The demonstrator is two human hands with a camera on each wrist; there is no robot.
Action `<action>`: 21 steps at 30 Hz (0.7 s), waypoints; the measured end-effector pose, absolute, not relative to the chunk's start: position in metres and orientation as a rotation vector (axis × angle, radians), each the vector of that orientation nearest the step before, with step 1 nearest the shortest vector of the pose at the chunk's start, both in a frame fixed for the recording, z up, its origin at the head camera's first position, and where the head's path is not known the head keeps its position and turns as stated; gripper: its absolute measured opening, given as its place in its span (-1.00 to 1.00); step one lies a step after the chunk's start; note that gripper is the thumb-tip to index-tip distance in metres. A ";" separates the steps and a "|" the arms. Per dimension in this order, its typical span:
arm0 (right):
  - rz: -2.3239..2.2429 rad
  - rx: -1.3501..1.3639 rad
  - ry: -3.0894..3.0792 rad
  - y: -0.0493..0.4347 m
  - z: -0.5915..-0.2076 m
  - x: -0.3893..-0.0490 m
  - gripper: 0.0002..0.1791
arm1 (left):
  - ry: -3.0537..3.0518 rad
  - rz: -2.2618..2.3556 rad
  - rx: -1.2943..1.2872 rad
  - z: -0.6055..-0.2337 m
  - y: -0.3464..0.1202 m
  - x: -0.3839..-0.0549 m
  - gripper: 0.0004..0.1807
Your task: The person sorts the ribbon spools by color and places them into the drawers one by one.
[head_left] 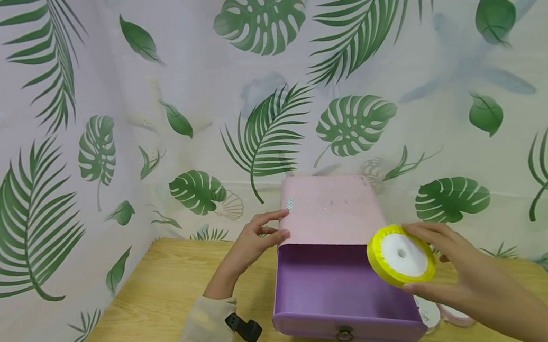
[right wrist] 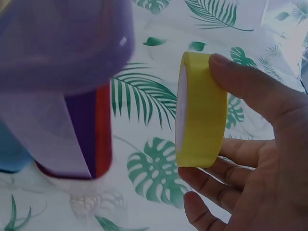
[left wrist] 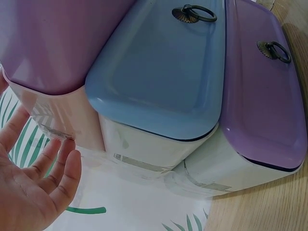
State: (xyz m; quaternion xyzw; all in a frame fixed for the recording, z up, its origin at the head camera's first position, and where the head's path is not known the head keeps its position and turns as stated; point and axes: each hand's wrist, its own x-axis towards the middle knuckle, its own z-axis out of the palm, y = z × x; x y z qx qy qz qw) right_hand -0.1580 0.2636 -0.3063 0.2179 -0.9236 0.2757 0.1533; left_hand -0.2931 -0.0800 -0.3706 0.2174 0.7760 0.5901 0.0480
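Note:
My right hand [head_left: 467, 274] pinches a roll of yellow ribbon [head_left: 401, 255] by its rim, thumb on one side and fingers on the other. The roll, with its white round face, hangs at the right side of an extended purple drawer [head_left: 342, 282]. That drawer sticks out of the top of a small chest with a pink casing [head_left: 333, 209]; its visible inside holds nothing. At the casing's left edge my left hand [head_left: 254, 244] rests its fingertips, the fingers loosely bent. In the right wrist view the yellow roll [right wrist: 204, 110] is apart from the drawer.
Below the extended drawer, a blue drawer [left wrist: 159, 72] and another purple drawer [left wrist: 264, 91] are closed, each with a ring pull. A white spool [head_left: 428, 313] and a pink-edged spool [head_left: 457, 317] lie right of the chest on the wooden table [head_left: 160, 290]. A leaf-patterned cloth hangs behind.

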 end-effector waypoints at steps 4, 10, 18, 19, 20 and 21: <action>0.795 0.702 -2.708 0.247 -0.307 -0.164 -0.10 | 2.370 1.794 0.656 -0.372 -0.081 -0.294 -0.47; 0.647 0.790 -2.745 0.224 -0.314 -0.172 -0.12 | 2.376 1.789 0.658 -0.372 -0.082 -0.294 -0.47; 0.640 0.845 -2.831 0.209 -0.326 -0.181 -0.16 | 2.347 1.789 0.678 -0.369 -0.081 -0.293 -0.46; 0.649 0.846 -2.835 0.208 -0.327 -0.181 -0.16 | 2.347 1.790 0.678 -0.369 -0.081 -0.293 -0.46; 0.653 0.846 -2.834 0.207 -0.329 -0.182 -0.16 | 2.348 1.789 0.678 -0.369 -0.081 -0.293 -0.46; 0.662 0.844 -2.835 0.207 -0.330 -0.182 -0.16 | 2.351 1.787 0.676 -0.369 -0.081 -0.293 -0.46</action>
